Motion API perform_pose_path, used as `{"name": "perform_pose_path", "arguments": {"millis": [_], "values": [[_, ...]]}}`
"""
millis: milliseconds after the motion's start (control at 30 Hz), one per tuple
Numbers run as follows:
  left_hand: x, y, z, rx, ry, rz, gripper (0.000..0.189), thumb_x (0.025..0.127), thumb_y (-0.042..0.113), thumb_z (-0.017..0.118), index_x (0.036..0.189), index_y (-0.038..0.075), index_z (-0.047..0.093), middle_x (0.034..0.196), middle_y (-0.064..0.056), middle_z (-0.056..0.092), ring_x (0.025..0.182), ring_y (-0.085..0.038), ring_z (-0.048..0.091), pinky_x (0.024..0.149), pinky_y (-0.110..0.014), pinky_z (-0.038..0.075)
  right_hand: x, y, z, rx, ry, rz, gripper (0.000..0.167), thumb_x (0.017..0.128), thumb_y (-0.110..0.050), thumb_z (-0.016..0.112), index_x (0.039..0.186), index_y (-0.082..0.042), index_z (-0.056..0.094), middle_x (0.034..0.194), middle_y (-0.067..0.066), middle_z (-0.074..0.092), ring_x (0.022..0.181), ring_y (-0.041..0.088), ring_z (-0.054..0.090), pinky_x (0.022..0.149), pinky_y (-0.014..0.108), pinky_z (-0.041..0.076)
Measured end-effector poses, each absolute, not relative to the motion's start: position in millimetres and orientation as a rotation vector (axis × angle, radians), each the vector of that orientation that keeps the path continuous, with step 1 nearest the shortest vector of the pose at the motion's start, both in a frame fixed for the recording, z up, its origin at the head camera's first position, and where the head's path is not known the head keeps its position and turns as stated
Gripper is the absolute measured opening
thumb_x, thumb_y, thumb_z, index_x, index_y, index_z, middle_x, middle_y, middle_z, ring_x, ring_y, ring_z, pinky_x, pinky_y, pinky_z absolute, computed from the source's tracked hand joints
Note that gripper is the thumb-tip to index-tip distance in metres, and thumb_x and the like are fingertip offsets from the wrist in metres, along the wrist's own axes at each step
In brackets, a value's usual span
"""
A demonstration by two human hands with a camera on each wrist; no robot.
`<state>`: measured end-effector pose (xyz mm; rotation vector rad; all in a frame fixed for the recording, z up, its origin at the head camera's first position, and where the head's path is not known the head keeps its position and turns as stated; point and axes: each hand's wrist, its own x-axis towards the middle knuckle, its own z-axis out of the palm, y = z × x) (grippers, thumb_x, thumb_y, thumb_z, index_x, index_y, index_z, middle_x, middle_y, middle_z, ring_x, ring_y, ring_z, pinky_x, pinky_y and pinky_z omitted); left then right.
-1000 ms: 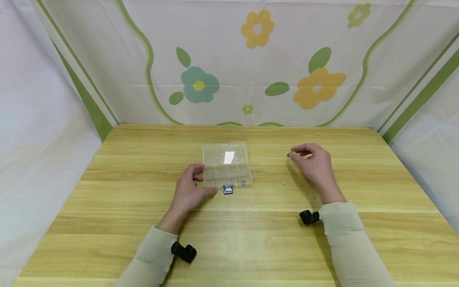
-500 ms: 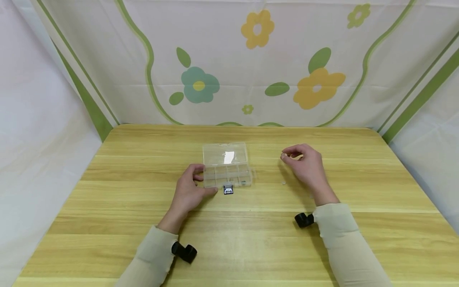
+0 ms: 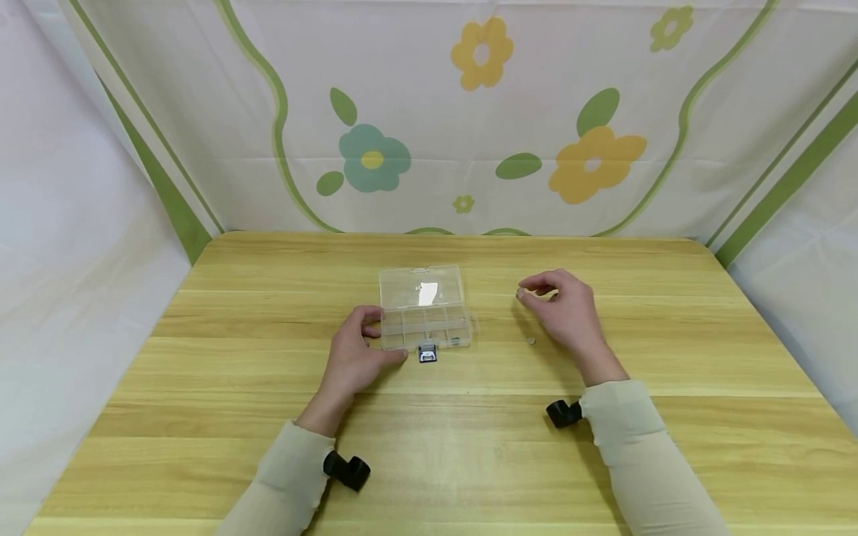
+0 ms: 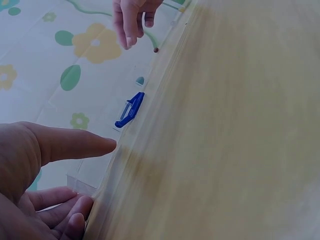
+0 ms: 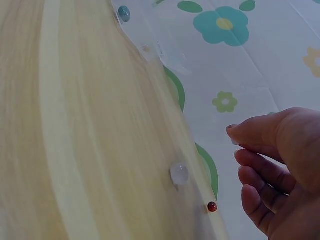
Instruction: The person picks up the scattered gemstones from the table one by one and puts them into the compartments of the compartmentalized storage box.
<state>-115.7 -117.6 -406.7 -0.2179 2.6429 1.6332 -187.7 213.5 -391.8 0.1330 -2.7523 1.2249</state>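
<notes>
A clear plastic compartment box (image 3: 414,327) lies with its lid (image 3: 409,286) raised back, a blue latch (image 4: 131,110) at its front. One front right compartment holds a teal bead (image 5: 124,14). My left hand (image 3: 355,353) grips the box's left front corner, thumb along the front and fingers curled at the side. To the right of the box, my right hand (image 3: 566,309) is above the table, thumb and index finger pinching a small pale bead (image 5: 235,142), mostly covered by the fingertips.
A clear round bead (image 5: 179,174) lies on the wooden table (image 3: 429,461) below my right hand. Beyond it sits a dark red bead (image 5: 212,206). A floral cloth (image 3: 429,112) hangs at the table's back edge.
My right hand has moved left toward the box with its pinch kept. Its forearm now covers a small bead seen earlier near the wrist. The left hand and box stay in place.
</notes>
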Motion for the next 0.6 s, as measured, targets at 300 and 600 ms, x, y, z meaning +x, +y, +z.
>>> {"name": "perform_pose_path", "arguments": {"millis": [300, 600], "values": [[-116, -117, -407, -0.24, 2.628, 1.642, 0.076, 0.077, 0.006, 0.094, 0.144, 0.006, 0.058, 0.137, -0.017, 0.066, 0.121, -0.033, 0.06, 0.095, -0.042, 0.049, -185, 205, -391, 0.192, -2.761, 1.223, 0.02, 0.101, -0.024, 0.075, 0.116, -0.011, 0.081, 0.114, 0.012, 0.071, 0.109, 0.027, 0.063, 0.087, 0.035, 0.051], [-116, -118, -407, -0.237, 2.621, 1.641, 0.076, 0.077, 0.006, 0.093, 0.145, 0.006, 0.058, 0.138, -0.017, 0.065, 0.122, -0.033, 0.059, 0.097, -0.044, 0.049, -181, 199, -390, 0.221, -2.763, 1.222, 0.019, 0.102, -0.023, 0.075, 0.117, -0.012, 0.08, 0.115, 0.01, 0.071, 0.108, 0.027, 0.064, 0.088, 0.038, 0.051]]}}
